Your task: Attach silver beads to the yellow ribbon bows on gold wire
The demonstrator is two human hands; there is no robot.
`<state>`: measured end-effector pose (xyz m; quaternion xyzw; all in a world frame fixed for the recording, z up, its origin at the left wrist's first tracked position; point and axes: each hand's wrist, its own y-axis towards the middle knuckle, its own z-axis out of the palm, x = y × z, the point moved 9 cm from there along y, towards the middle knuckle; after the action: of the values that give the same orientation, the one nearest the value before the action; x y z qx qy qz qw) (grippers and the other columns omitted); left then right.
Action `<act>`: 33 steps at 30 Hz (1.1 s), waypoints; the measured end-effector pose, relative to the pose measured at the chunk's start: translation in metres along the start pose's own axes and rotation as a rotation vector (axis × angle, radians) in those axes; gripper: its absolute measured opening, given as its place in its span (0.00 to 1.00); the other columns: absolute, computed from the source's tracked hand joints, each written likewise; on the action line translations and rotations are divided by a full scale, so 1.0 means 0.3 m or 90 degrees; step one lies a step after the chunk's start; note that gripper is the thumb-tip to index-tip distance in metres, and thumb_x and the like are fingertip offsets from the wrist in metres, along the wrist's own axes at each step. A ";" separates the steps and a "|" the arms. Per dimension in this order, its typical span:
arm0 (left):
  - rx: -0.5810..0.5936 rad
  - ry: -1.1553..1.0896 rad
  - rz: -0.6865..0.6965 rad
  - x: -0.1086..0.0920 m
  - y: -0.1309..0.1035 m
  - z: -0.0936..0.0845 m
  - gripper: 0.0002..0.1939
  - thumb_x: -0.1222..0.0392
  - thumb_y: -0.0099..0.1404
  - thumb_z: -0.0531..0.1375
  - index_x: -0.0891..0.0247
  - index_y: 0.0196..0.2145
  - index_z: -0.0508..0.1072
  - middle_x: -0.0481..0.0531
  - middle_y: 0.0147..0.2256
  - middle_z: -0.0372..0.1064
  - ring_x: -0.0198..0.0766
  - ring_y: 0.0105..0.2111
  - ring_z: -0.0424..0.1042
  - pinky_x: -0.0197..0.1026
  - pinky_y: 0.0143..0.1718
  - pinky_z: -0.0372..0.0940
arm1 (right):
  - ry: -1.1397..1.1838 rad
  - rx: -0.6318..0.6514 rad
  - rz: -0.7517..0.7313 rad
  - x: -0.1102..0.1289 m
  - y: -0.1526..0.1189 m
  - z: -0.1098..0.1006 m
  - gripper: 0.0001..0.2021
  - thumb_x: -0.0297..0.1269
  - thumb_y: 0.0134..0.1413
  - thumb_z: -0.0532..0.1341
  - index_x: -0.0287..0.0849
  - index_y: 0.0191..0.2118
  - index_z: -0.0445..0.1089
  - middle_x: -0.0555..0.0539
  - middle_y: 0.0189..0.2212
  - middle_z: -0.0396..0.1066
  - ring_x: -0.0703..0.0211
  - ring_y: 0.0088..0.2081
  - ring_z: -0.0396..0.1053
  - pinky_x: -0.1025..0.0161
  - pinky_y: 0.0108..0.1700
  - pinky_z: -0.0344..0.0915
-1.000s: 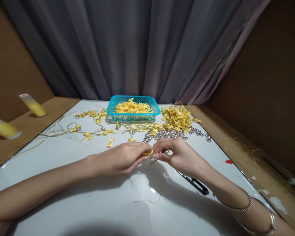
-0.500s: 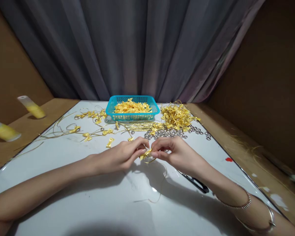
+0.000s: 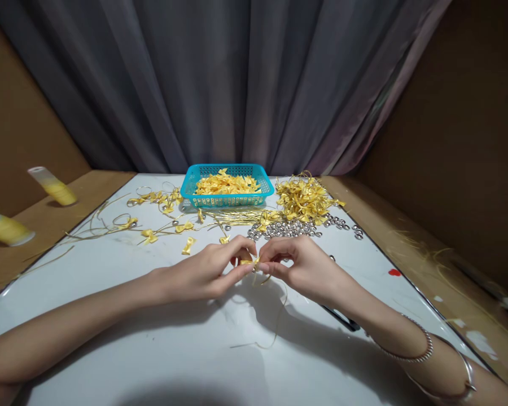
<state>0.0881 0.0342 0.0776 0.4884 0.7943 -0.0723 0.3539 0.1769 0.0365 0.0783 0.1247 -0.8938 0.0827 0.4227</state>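
Over the middle of the white table, my left hand point(image 3: 220, 267) and my right hand point(image 3: 298, 260) meet fingertip to fingertip. Between them is a small yellow ribbon bow point(image 3: 248, 261), pinched from both sides. A tiny silvery bead or bell point(image 3: 254, 269) shows just under the bow at my fingertips. Thin gold cord point(image 3: 267, 279) hangs below my right fingers. Which finger presses on bow or cord is partly hidden. Below lies a loose cord point(image 3: 276, 327) on the tabletop. A black-handled tool point(image 3: 341, 318) lies partly covered by my right forearm.
A turquoise basket point(image 3: 227, 201) of yellow bows stands at the back. Right of it are a heap of corded bows point(image 3: 302, 198) and many silver rings or beads point(image 3: 283, 229). Gold cords point(image 3: 237, 217) lie in front. Loose bows point(image 3: 149, 235) spread left; yellow spools point(image 3: 59, 192) stand beyond the edge.
My left thumb and fingers have shifted on the bow, which now looks flatter and turned, with the silvery piece below it. Both hands stay in nearly the same place.
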 end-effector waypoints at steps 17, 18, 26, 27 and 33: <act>0.060 -0.106 -0.026 0.007 0.011 0.015 0.05 0.61 0.67 0.50 0.63 0.41 0.58 0.48 0.30 0.68 0.34 0.29 0.67 0.37 0.31 0.60 | 0.257 0.099 0.030 -0.051 0.016 0.043 0.11 0.25 0.44 0.63 0.41 0.33 0.60 0.50 0.25 0.68 0.61 0.28 0.69 0.63 0.33 0.65; 0.066 -0.110 -0.028 0.006 0.011 0.017 0.05 0.61 0.67 0.50 0.63 0.41 0.58 0.49 0.30 0.68 0.34 0.29 0.67 0.36 0.31 0.59 | 0.264 0.107 0.021 -0.050 0.017 0.047 0.11 0.26 0.44 0.63 0.41 0.33 0.60 0.50 0.25 0.68 0.61 0.28 0.69 0.63 0.32 0.65; 0.082 -0.198 -0.086 0.037 0.006 0.031 0.07 0.57 0.67 0.51 0.62 0.39 0.58 0.47 0.30 0.66 0.33 0.29 0.64 0.36 0.30 0.57 | 0.368 0.143 0.018 -0.063 0.027 0.066 0.13 0.31 0.42 0.66 0.41 0.32 0.61 0.53 0.23 0.68 0.66 0.26 0.68 0.66 0.31 0.65; 0.086 -0.227 -0.103 0.046 0.007 0.033 0.08 0.56 0.67 0.51 0.61 0.39 0.58 0.47 0.30 0.65 0.33 0.30 0.64 0.36 0.30 0.57 | 0.380 0.142 0.021 -0.064 0.029 0.065 0.14 0.31 0.41 0.67 0.40 0.31 0.61 0.53 0.23 0.68 0.66 0.25 0.68 0.66 0.31 0.65; 0.050 -0.216 -0.209 0.112 0.015 0.020 0.15 0.50 0.68 0.47 0.62 0.31 0.61 0.46 0.27 0.59 0.34 0.29 0.60 0.37 0.32 0.57 | 0.388 0.116 0.032 -0.064 0.032 0.050 0.12 0.26 0.41 0.65 0.40 0.30 0.61 0.54 0.21 0.68 0.67 0.25 0.68 0.67 0.31 0.65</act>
<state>0.0855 0.0581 0.0528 0.3470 0.7889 -0.2407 0.4464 0.1747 0.0446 0.0536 0.1090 -0.7177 0.2063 0.6561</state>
